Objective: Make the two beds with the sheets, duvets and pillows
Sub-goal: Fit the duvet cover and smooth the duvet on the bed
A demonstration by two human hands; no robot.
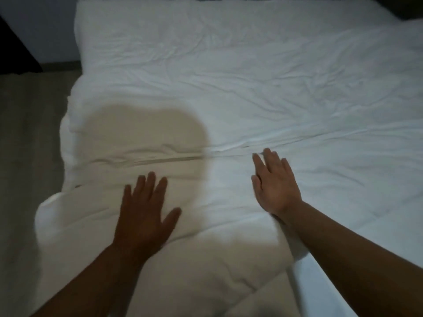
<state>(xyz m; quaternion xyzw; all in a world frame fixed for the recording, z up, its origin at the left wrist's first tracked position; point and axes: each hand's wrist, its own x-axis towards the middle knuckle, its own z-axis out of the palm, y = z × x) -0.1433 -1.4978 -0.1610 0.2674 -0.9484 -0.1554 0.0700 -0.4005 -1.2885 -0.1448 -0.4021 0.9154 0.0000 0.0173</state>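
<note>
Bunched at the near side of the bed, the white duvet [229, 88] is spread over the rest of the mattress, and a strip of sheet [309, 289] is left bare below the right forearm. Both hands are laid flat on the duvet with fingers straight and nothing gripped: the left hand [146, 209] in shadow, the right hand [274, 186] just short of a long crease [160, 159]. Smoothing the duvet is judged to be the step in hand. Next, the crease would need pressing outward and the heaped near edge drawing straight.
</note>
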